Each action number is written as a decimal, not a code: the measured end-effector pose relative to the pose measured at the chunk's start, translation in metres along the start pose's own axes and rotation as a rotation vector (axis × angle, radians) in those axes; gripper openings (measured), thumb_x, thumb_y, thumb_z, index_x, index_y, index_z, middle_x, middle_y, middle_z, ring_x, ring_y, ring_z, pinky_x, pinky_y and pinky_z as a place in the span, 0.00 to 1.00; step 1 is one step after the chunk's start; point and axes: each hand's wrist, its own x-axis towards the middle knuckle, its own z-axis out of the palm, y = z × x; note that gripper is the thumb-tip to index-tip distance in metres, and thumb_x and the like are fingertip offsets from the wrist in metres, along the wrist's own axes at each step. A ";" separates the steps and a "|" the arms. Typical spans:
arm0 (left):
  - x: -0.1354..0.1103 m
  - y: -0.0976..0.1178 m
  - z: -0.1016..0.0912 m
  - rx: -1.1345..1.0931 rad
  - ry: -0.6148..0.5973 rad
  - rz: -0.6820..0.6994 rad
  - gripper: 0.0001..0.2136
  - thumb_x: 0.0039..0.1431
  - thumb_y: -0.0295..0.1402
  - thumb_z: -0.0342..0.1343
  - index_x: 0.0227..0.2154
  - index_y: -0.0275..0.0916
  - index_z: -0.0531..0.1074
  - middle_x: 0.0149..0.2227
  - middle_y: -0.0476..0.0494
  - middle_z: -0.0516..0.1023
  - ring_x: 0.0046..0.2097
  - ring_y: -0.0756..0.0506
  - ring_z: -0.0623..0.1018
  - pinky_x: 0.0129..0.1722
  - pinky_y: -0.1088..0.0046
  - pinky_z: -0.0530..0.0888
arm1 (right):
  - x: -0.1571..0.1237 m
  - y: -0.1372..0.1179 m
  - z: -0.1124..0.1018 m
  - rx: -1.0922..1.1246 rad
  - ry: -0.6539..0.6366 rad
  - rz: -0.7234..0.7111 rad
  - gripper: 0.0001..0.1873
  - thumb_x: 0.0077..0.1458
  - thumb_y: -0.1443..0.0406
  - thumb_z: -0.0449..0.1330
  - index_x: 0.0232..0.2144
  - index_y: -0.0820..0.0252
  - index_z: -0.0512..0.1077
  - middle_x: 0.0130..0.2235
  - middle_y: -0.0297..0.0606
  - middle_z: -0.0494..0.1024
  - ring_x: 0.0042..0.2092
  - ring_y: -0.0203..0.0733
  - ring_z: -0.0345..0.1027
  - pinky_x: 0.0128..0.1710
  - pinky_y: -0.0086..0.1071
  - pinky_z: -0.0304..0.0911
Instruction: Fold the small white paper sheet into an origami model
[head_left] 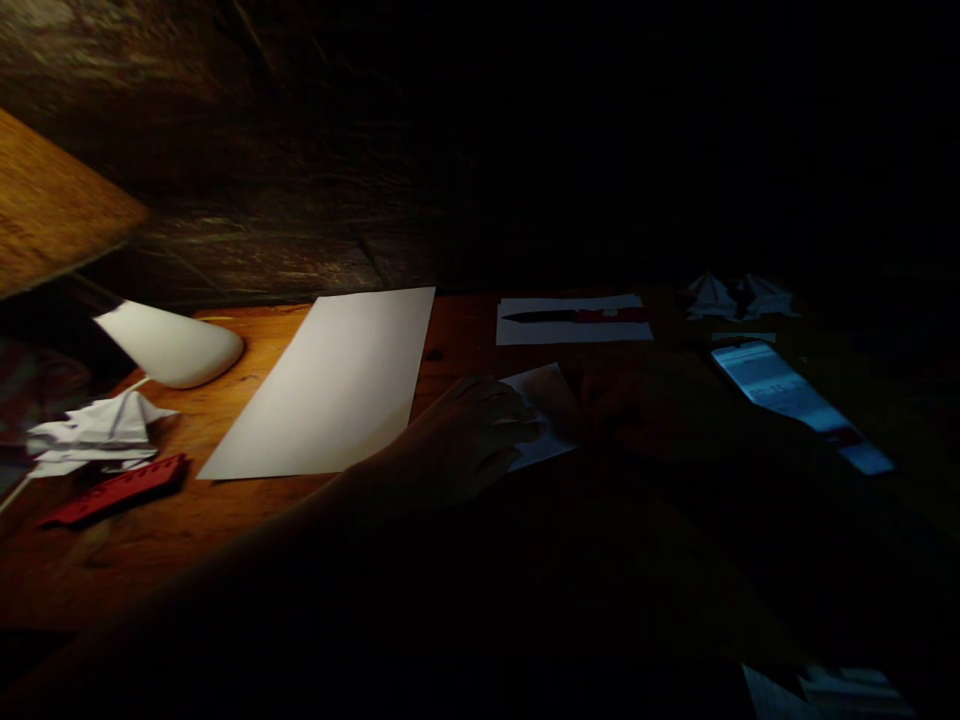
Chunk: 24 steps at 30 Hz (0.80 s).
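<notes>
A small piece of white paper (551, 390) lies at the middle of the wooden table, partly in shadow. My left hand (480, 430) covers its left side, fingers bent over it and closed on it; the fingertips are dim. At the paper's right edge is my right hand (626, 410), so dark that its fingers do not show clearly. Just beyond the paper, a knife with a red handle (611, 315) and dark blade rests on some white paper sheets (517, 333). A large blank sheet (322, 390) lies left of my left hand.
A lamp with a white base (176, 345) and brown shade (60, 200) stands at left. Near it are folded white paper (105, 430) and a red toothed object (120, 490). At right lie a lit phone (799, 405) and two folded paper pieces (712, 297). A wall (300, 240) rises behind.
</notes>
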 end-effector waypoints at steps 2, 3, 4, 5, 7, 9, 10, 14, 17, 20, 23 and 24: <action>0.000 -0.001 0.000 0.004 -0.010 -0.004 0.16 0.67 0.29 0.55 0.56 0.42 0.73 0.53 0.40 0.77 0.55 0.39 0.73 0.57 0.54 0.70 | 0.000 0.001 0.001 -0.011 0.010 0.018 0.13 0.48 0.74 0.57 0.27 0.55 0.79 0.40 0.34 0.80 0.40 0.42 0.73 0.40 0.36 0.64; 0.000 -0.001 0.001 0.004 -0.015 -0.008 0.16 0.67 0.29 0.55 0.56 0.43 0.73 0.53 0.40 0.77 0.55 0.39 0.73 0.56 0.54 0.71 | -0.001 0.001 0.002 -0.011 0.013 0.033 0.13 0.48 0.74 0.56 0.27 0.56 0.78 0.39 0.34 0.80 0.39 0.41 0.73 0.39 0.35 0.63; 0.000 -0.001 0.001 0.002 -0.016 -0.013 0.16 0.68 0.29 0.55 0.56 0.43 0.73 0.53 0.41 0.77 0.55 0.39 0.73 0.56 0.55 0.71 | -0.001 0.000 0.002 -0.010 0.018 0.048 0.13 0.47 0.75 0.56 0.27 0.56 0.78 0.38 0.34 0.80 0.38 0.40 0.73 0.38 0.35 0.63; 0.000 -0.001 0.001 -0.002 -0.013 -0.014 0.16 0.68 0.30 0.54 0.56 0.43 0.73 0.52 0.41 0.77 0.54 0.39 0.73 0.56 0.55 0.71 | 0.000 -0.001 0.002 -0.008 0.020 0.059 0.13 0.47 0.75 0.56 0.27 0.56 0.78 0.38 0.34 0.79 0.37 0.40 0.73 0.37 0.34 0.63; 0.000 -0.002 0.001 -0.016 -0.008 -0.013 0.15 0.68 0.29 0.54 0.56 0.42 0.73 0.52 0.41 0.77 0.54 0.39 0.73 0.55 0.55 0.71 | 0.000 -0.003 0.002 -0.003 0.027 0.074 0.14 0.47 0.75 0.55 0.27 0.57 0.78 0.36 0.33 0.79 0.35 0.39 0.72 0.36 0.33 0.62; 0.000 -0.002 0.000 -0.028 -0.003 -0.016 0.14 0.68 0.29 0.55 0.54 0.42 0.74 0.52 0.40 0.77 0.55 0.39 0.73 0.56 0.54 0.71 | 0.001 -0.004 0.001 0.015 0.025 0.070 0.14 0.47 0.75 0.55 0.27 0.57 0.78 0.36 0.34 0.79 0.35 0.39 0.72 0.36 0.33 0.62; -0.001 -0.002 -0.001 -0.033 -0.005 -0.017 0.12 0.68 0.30 0.55 0.52 0.41 0.75 0.52 0.40 0.77 0.55 0.39 0.73 0.56 0.54 0.71 | 0.001 -0.004 0.002 0.027 0.019 0.069 0.14 0.47 0.75 0.55 0.28 0.57 0.78 0.36 0.34 0.79 0.35 0.39 0.72 0.36 0.33 0.62; -0.002 -0.002 -0.007 -0.051 -0.027 -0.001 0.07 0.67 0.31 0.57 0.45 0.42 0.77 0.55 0.42 0.77 0.57 0.39 0.73 0.58 0.54 0.70 | 0.000 -0.003 0.004 0.042 0.035 0.069 0.13 0.47 0.76 0.54 0.27 0.58 0.76 0.36 0.35 0.78 0.36 0.39 0.71 0.37 0.34 0.62; -0.002 -0.004 -0.009 -0.051 -0.062 -0.005 0.08 0.67 0.32 0.58 0.46 0.44 0.77 0.58 0.44 0.75 0.60 0.38 0.71 0.59 0.52 0.68 | 0.002 -0.006 0.008 -0.010 0.086 0.102 0.10 0.49 0.75 0.56 0.29 0.59 0.75 0.36 0.36 0.77 0.37 0.40 0.71 0.37 0.34 0.62; -0.002 -0.004 -0.007 -0.069 -0.085 -0.033 0.07 0.66 0.32 0.60 0.46 0.45 0.77 0.58 0.44 0.75 0.59 0.37 0.70 0.58 0.52 0.68 | 0.004 -0.012 0.014 -0.047 0.143 0.157 0.07 0.57 0.67 0.61 0.38 0.59 0.77 0.40 0.40 0.77 0.39 0.43 0.70 0.39 0.36 0.62; -0.002 -0.002 -0.004 -0.132 -0.069 -0.074 0.08 0.64 0.30 0.60 0.46 0.43 0.76 0.57 0.43 0.74 0.58 0.37 0.71 0.58 0.53 0.68 | 0.005 -0.012 0.019 -0.085 0.141 0.144 0.24 0.55 0.56 0.68 0.53 0.56 0.75 0.45 0.42 0.77 0.42 0.46 0.70 0.40 0.37 0.63; -0.002 -0.002 -0.003 -0.153 -0.055 -0.084 0.09 0.64 0.30 0.60 0.47 0.42 0.75 0.57 0.42 0.74 0.58 0.37 0.71 0.58 0.53 0.68 | 0.005 -0.011 0.021 -0.099 0.139 0.128 0.28 0.54 0.55 0.69 0.56 0.54 0.73 0.46 0.42 0.77 0.43 0.47 0.70 0.40 0.37 0.63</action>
